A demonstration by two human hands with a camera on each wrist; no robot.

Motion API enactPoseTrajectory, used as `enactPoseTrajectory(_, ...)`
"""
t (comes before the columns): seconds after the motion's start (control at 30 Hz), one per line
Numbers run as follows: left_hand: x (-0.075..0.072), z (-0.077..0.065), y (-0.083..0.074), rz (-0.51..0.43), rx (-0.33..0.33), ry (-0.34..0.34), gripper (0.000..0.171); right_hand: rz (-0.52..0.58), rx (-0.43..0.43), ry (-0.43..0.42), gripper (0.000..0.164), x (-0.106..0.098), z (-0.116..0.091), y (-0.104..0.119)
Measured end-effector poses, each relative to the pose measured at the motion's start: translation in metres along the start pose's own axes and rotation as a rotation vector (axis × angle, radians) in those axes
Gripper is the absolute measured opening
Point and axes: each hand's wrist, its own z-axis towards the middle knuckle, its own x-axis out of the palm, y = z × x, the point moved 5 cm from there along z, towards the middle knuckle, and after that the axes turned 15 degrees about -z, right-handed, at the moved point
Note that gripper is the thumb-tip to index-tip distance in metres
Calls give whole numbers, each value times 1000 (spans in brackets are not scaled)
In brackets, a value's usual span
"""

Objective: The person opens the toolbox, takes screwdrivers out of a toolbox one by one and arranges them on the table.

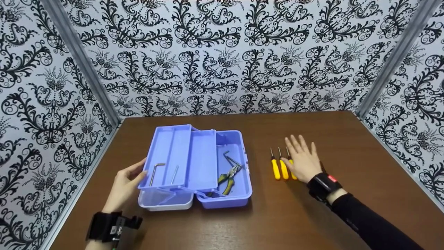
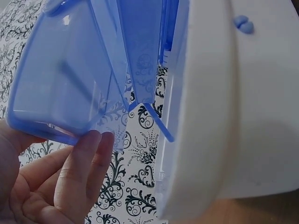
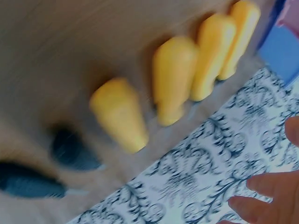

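Observation:
A blue-purple toolbox [image 1: 225, 204] stands spread out on the table, its trays fanned to the left. My left hand [image 1: 121, 187] grips the left edge of the upper tray [image 1: 164, 146]; the left wrist view shows fingers and thumb pinching that tray's corner. In this tray lie an L-shaped hex key [image 1: 153, 173] and a thin metal rod [image 1: 174, 175]. Pliers [image 1: 229, 185] with green-and-yellow handles and more hex keys [image 1: 233, 159] rest in the bottom compartment. My right hand [image 1: 303, 163], fingers spread, overlaps a row of yellow-handled screwdrivers [image 1: 275, 170], partly hiding it.
Two dark-handled screwdrivers [image 3: 72, 149] lie beside the yellow ones in the right wrist view. The toolbox's whitish lid [image 1: 170, 206] hangs low under the trays on the left. Patterned walls [image 1: 222, 69] border the brown table [image 1: 208, 231] at back and sides.

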Motion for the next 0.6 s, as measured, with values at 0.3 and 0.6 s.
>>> enactPoseTrajectory(0.3, -3, -1, -1, 17, 38, 0, 45, 61, -76, -67, 67, -9, -3, 50)
enactPoseTrajectory(0.6, -2, 0, 0, 13, 27, 2, 46, 491, -181, 142, 63, -4, -10, 94)
